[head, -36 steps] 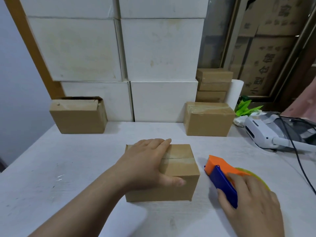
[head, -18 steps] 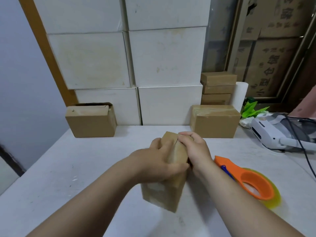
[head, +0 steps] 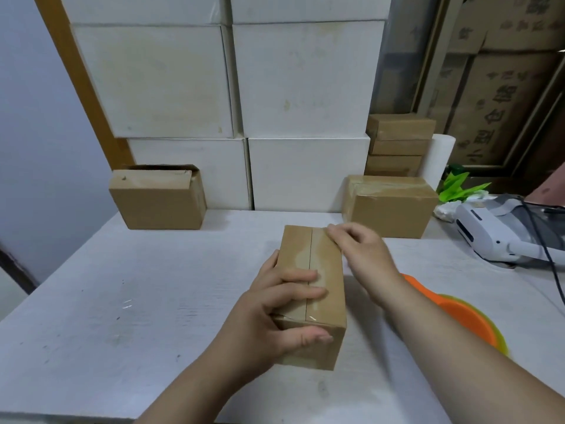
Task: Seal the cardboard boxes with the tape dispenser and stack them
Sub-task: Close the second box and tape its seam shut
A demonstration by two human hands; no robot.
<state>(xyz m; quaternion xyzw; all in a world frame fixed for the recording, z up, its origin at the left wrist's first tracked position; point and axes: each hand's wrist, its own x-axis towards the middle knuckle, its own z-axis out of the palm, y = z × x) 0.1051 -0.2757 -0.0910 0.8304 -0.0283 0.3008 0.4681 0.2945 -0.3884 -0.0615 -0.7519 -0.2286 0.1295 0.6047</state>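
Head view: the box (head: 315,295) stands near the middle of the counter (head: 122,301), long side running away from me, top seam showing with clear tape along it. My left hand (head: 275,319) grips its near left end: fingers (head: 302,292) curled across the top and over the seam, thumb pressed on the near face. My right hand (head: 360,255) is at the far right top corner, fingers bent over that edge and grasping it; the hand is slightly blurred and its thumb is hidden.

The dispenser (head: 458,316), orange with a yellow-green roll, lies flat on the counter just right of the box, partly under my right forearm, and neither hand touches it.

At the back left edge sits an open box (head: 159,200), flaps loose. At the back right sits a taped box (head: 391,206), with a stack (head: 397,145) of three small cartons behind it. Large white cartons (head: 305,81) form a wall along the back edge. At the right edge lie a white device (head: 489,237) with a black cable and some green leaves (head: 458,185).
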